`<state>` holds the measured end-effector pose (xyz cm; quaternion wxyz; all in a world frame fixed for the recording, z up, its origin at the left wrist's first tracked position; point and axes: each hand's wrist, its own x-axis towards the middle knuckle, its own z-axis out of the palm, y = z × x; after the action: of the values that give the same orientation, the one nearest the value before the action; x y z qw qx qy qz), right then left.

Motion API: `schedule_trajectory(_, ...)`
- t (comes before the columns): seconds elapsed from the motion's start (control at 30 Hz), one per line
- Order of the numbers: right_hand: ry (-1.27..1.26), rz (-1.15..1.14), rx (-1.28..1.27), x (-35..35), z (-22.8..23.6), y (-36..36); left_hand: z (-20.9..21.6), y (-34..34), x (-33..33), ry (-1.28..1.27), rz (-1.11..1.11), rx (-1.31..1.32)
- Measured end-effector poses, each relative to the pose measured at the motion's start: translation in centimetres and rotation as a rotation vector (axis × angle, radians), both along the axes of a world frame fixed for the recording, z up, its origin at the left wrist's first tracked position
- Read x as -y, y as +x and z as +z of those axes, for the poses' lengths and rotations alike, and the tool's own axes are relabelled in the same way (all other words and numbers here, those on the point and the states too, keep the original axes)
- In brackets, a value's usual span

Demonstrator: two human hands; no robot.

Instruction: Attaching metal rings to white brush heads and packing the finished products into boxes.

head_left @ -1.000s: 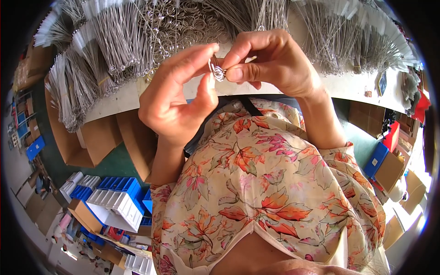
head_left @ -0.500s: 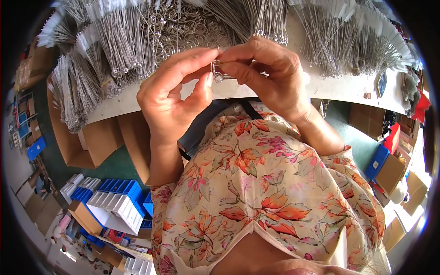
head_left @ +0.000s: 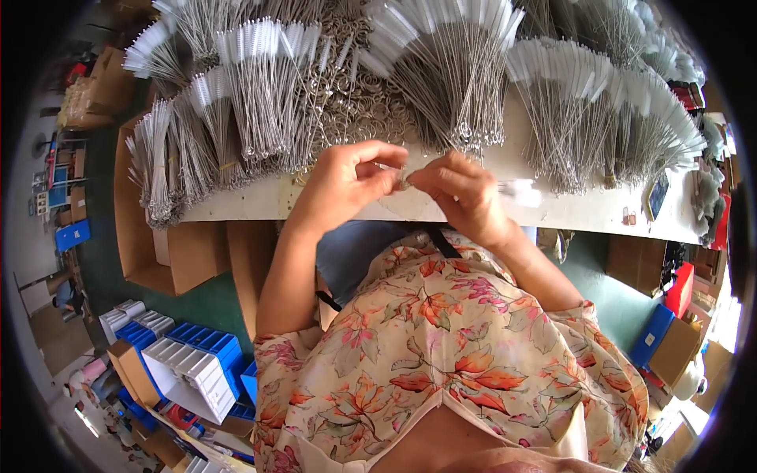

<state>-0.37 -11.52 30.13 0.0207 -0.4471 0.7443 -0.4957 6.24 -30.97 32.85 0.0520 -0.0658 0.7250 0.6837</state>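
Note:
My left hand is closed in a pinch at a small metal ring, mostly hidden by fingertips. Opposite it, my right hand pinches by the same spot, fingers bent. White bristles of a thin wire brush stick out, blurred, to the right of that hand; the brush's wire stem is hidden behind it. Both hands are raised over the front edge of the white table. Just beyond them lies a heap of loose metal rings.
Bundles of wire brushes with white bristles cover the table's left side. More brush bundles lie in the middle and at the right. Below the table's left edge stands an open cardboard box. Blue and white bins are stacked lower left.
The view has shifted, so the table and brushes appear lower and more of them shows. Both hands have drawn closer at the fingertips, and the ring shows less than before.

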Motion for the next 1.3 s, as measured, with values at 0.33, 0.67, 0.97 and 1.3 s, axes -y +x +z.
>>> schedule_trajectory(0.33,-0.055,0.139,-0.46,1.0,-2.5,-0.3,-1.6,-6.4,5.1,-1.295,0.165,0.042)
schedule_trajectory(0.67,0.13,-0.658,0.025,-0.1,3.9,-13.9,-2.3,-5.5,8.5,-0.289,0.68,-0.289)
schedule_trajectory(0.97,-0.082,-0.478,0.454,0.6,1.1,-14.9,3.9,2.1,18.5,-0.174,1.012,-0.421)
schedule_trajectory(1.3,-0.309,-0.701,-0.078,1.6,4.6,-16.6,0.1,3.2,28.7,-1.294,0.572,0.529)
